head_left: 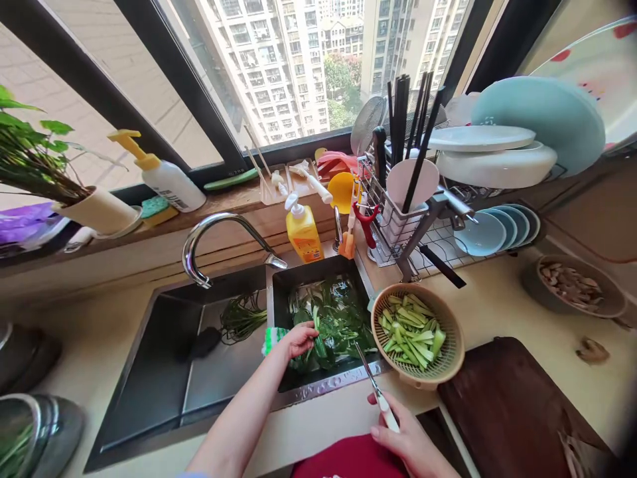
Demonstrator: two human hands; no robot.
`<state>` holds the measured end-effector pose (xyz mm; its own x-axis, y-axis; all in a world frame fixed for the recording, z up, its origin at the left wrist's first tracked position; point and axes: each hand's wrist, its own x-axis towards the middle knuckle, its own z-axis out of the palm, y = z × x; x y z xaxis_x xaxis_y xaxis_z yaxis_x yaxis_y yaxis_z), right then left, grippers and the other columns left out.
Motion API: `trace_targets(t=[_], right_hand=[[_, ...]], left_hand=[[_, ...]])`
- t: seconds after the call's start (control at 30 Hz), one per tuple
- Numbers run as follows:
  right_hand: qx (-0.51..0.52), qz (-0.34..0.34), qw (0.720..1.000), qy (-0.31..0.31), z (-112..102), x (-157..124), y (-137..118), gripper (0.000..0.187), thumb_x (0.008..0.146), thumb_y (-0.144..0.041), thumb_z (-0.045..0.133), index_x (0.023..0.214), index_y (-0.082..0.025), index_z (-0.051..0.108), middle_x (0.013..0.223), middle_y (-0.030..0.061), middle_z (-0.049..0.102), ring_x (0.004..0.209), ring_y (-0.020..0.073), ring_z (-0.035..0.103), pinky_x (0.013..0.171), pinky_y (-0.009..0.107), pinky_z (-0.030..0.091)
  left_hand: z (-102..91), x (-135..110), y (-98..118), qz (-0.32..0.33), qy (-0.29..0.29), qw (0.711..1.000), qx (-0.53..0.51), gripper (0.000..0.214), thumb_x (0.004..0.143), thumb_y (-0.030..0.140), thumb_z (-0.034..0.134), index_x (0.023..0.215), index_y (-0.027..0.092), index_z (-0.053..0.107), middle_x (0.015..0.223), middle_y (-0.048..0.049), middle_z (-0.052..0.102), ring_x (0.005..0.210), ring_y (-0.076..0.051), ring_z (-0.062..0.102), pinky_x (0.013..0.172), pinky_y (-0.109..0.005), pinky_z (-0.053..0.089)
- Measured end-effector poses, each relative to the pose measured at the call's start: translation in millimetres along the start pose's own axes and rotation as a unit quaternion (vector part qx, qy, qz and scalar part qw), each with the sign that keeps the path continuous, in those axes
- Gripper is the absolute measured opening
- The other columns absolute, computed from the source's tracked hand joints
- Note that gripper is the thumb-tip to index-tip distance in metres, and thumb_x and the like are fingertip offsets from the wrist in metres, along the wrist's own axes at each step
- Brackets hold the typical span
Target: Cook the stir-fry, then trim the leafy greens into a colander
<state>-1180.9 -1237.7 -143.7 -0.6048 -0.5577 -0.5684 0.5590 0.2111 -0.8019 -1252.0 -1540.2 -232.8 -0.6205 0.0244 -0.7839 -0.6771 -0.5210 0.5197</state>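
My left hand (298,339) reaches into the steel basin (323,386) set in the sink and closes on a leafy green vegetable (332,321) lying in water. My right hand (405,438) grips the white handle of a small knife (374,385) near the counter's front edge, its blade pointing up toward the basin. A beige colander (450,358) holding several cut green stalks (411,330) sits just right of the basin.
The sink (164,372) holds a bunch of green stems (242,317) under a curved tap (213,242). A dark cutting board (507,405) lies at the right front. Behind stand a yellow soap bottle (302,231), a dish rack (448,199) and a bowl of sliced food (572,285).
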Motion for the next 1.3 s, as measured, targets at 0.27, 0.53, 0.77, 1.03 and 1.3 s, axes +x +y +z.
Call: trace_targets(t=[0.27,0.53,0.77,1.03,1.3], right_hand=[[0.021,-0.022,1.000,-0.007,5.4,0.9,10.4,0.045,0.060,-0.040,0.063,0.096,-0.018,0.049,0.058,-0.0071,0.036,0.054,0.0101,0.033,0.050,0.022,0.023],[-0.003,-0.049,0.998,0.038,10.0,3.9,4.3,0.036,0.060,-0.040,0.065,0.086,-0.020,0.052,0.058,-0.0070,0.038,0.055,0.0104,0.034,0.051,0.022,0.024],[0.023,-0.068,0.996,0.056,10.9,-1.2,-12.7,0.038,0.058,-0.038,0.068,0.088,-0.020,0.055,0.060,-0.0067,0.041,0.058,0.0110,0.038,0.058,0.023,0.032],[0.100,-0.109,0.980,0.136,-3.1,-10.2,-24.7,0.040,0.062,-0.044,0.067,0.091,-0.019,0.056,0.063,-0.0051,0.046,0.052,0.0085,0.038,0.048,0.021,0.032],[0.151,-0.081,0.957,0.232,-19.4,-21.5,-17.8,0.042,0.069,-0.059,0.057,0.075,-0.020,0.044,0.044,-0.0110,0.034,0.033,0.0048,0.028,0.031,0.017,0.028]], left_hand=[[11.1,-33.2,30.9,0.058,-0.027,0.992,0.105,0.031,0.054,0.019,0.077,0.083,0.012,0.066,0.069,-0.0036,0.066,0.059,-0.011,0.059,0.058,-0.021,0.045],[39.6,-57.3,57.8,0.116,-0.034,0.974,0.194,0.039,0.057,0.030,0.077,0.091,0.016,0.065,0.075,-0.0025,0.067,0.064,-0.012,0.059,0.061,-0.022,0.044],[121.1,-97.5,75.4,0.142,-0.148,0.931,0.302,0.033,0.058,0.026,0.076,0.083,0.016,0.056,0.071,0.0009,0.061,0.062,-0.008,0.054,0.058,-0.018,0.038],[187.0,-93.5,53.6,0.156,-0.249,0.866,0.404,0.032,0.059,0.015,0.071,0.073,0.018,0.042,0.064,0.0058,0.049,0.058,-0.007,0.045,0.053,-0.018,0.032],[225.0,-86.7,67.5,0.164,-0.295,0.857,0.390,0.031,0.062,0.018,0.072,0.079,0.017,0.046,0.076,0.0010,0.056,0.070,-0.011,0.053,0.062,-0.020,0.039]])
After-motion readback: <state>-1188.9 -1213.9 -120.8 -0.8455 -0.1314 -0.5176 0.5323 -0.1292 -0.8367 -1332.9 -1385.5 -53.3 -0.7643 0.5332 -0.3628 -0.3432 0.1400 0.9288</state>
